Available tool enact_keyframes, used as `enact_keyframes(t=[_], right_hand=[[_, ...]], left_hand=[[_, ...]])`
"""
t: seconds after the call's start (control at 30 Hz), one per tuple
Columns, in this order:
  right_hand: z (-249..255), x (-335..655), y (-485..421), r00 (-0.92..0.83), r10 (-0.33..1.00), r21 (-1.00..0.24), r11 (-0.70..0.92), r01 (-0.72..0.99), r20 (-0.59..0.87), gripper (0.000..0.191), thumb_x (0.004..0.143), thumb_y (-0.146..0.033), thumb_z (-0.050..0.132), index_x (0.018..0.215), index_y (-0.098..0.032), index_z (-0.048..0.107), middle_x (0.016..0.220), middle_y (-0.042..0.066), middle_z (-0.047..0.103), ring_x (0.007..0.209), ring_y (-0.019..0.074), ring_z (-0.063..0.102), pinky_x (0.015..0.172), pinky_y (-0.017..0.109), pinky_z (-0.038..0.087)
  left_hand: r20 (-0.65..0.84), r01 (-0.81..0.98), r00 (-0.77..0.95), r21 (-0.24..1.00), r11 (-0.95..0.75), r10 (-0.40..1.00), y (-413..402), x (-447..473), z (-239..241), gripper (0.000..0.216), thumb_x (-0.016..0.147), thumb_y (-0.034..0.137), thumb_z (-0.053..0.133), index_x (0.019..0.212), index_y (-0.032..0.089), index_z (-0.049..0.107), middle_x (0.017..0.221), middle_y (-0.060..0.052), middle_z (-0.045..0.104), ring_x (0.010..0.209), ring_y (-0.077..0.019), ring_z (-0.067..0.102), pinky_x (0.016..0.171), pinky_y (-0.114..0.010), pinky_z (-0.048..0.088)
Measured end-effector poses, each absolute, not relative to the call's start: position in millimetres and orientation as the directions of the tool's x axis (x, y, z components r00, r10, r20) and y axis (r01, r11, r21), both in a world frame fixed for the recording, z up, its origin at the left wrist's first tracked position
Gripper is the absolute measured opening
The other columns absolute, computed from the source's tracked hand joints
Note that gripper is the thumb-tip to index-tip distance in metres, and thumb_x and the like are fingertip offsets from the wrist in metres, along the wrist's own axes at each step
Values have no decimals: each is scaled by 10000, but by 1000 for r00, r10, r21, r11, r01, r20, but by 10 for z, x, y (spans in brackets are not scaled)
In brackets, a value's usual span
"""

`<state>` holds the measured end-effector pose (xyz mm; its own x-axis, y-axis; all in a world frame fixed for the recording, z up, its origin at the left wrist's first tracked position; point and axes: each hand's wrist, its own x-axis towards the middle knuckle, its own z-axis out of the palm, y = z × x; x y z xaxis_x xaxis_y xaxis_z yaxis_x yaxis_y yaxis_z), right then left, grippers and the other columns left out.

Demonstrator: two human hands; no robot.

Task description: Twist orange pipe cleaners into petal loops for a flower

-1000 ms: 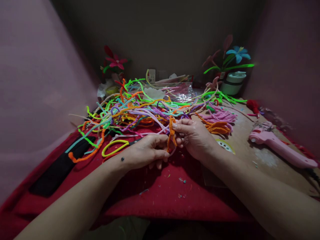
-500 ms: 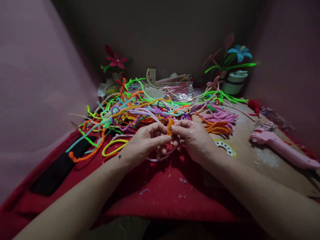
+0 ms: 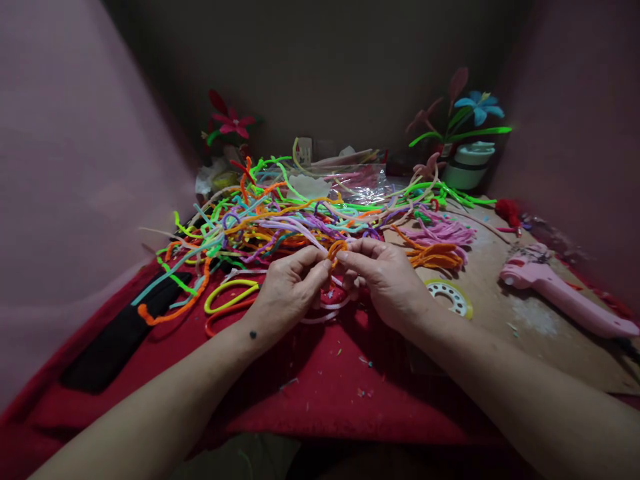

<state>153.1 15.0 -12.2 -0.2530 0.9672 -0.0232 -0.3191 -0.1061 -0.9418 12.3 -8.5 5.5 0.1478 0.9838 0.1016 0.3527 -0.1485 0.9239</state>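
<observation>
Between my two hands is an orange pipe cleaner (image 3: 337, 249) bent into small loops. My left hand (image 3: 296, 280) pinches its left side with thumb and forefinger. My right hand (image 3: 387, 277) is closed on the right side, thumb against the loops; its lower fingers are partly hidden. Just behind the hands lies a tangled heap of coloured pipe cleaners (image 3: 280, 223). A pale pink pipe cleaner (image 3: 320, 319) curves on the cloth below. Right of my right hand are a bundle of orange looped pipe cleaners (image 3: 437, 256) and a tape roll (image 3: 457, 298).
A pink glue gun (image 3: 565, 293) lies on a brown board (image 3: 540, 353) at the right. A black flat case (image 3: 107, 353) rests at the left on the red cloth (image 3: 320, 407). Pipe-cleaner flowers (image 3: 480, 107) and a lidded jar (image 3: 469, 165) stand at the back.
The orange loops have turned from upright and narrow to spread and tilted. My left hand has shifted slightly, its fingers closing more tightly; my right hand stays nearly in place.
</observation>
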Motion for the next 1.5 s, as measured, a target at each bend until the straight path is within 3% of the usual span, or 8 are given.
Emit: enact_keyframes(t=[0.13, 0.37, 0.63, 0.77, 0.97, 1.2, 1.33, 1.5], right_hand=[[-86, 1539, 153, -225, 974, -957, -60, -284, 6, 209, 689, -326, 661, 647, -149, 559, 511, -48, 518, 416, 63, 447, 416, 204, 342], [-73, 1565, 167, -182, 983, -963, -16, -270, 34, 222, 697, -325, 665, 623, -138, 571, 487, -36, 531, 419, 59, 457, 417, 187, 348], [-106, 1602, 256, -241, 968, -937, -152, -315, -76, 246, 689, -371, 672, 673, -147, 572, 469, -35, 543, 381, 63, 464, 377, 173, 344], [-99, 1601, 246, -227, 973, -949, -95, -300, -26, 227, 704, -347, 662, 655, -143, 574, 509, -30, 557, 416, 62, 470, 407, 181, 345], [-43, 1572, 166, -235, 971, -984, -3, -178, 39, 215, 726, -294, 637, 594, -140, 567, 468, -47, 503, 415, 52, 418, 421, 189, 303], [-70, 1592, 203, -274, 961, -974, -100, -201, -41, 232, 723, -322, 636, 604, -148, 540, 449, -48, 514, 371, 45, 419, 384, 170, 303], [-124, 1597, 227, -285, 957, -973, -111, -201, -50, 221, 743, -333, 622, 643, -148, 554, 459, -45, 525, 364, 45, 429, 372, 160, 315], [-125, 1599, 214, -284, 956, -973, -136, -186, -80, 206, 736, -333, 636, 670, -151, 567, 467, -45, 539, 360, 53, 456, 369, 161, 349]], left_hand=[[84, 368, 172, 919, -143, 982, -89, 125, 68, 197, 818, 298, 514, 693, 150, 551, 523, 46, 485, 435, -58, 428, 412, -163, 354], [-198, 131, 239, 977, 170, 951, -25, 62, 49, 251, 826, 367, 508, 716, 146, 559, 533, 22, 551, 349, -45, 411, 339, -148, 295], [-182, -53, 381, 975, 218, 906, 14, 22, 19, 201, 803, 337, 582, 806, 137, 578, 655, 16, 569, 428, -38, 473, 381, -142, 394], [-183, -9, 307, 981, 196, 934, 0, 51, 47, 217, 779, 359, 614, 827, 158, 546, 623, 36, 559, 419, -36, 467, 383, -133, 381], [-181, 102, 206, 981, 163, 962, -21, 95, 65, 229, 769, 335, 613, 682, 142, 525, 469, 58, 500, 335, -32, 410, 329, -118, 309], [-225, -149, 429, 938, 314, 875, 16, 60, -58, 187, 818, 304, 538, 727, 142, 563, 580, 5, 600, 335, -48, 452, 295, -133, 322], [-232, -184, 515, 910, 370, 825, 7, 5, -62, 177, 828, 287, 541, 764, 127, 583, 643, -17, 614, 409, -53, 507, 346, -135, 392], [-227, -169, 503, 921, 352, 834, -65, -29, -79, 132, 824, 248, 563, 815, 117, 583, 654, -13, 599, 464, -46, 523, 423, -138, 451]])
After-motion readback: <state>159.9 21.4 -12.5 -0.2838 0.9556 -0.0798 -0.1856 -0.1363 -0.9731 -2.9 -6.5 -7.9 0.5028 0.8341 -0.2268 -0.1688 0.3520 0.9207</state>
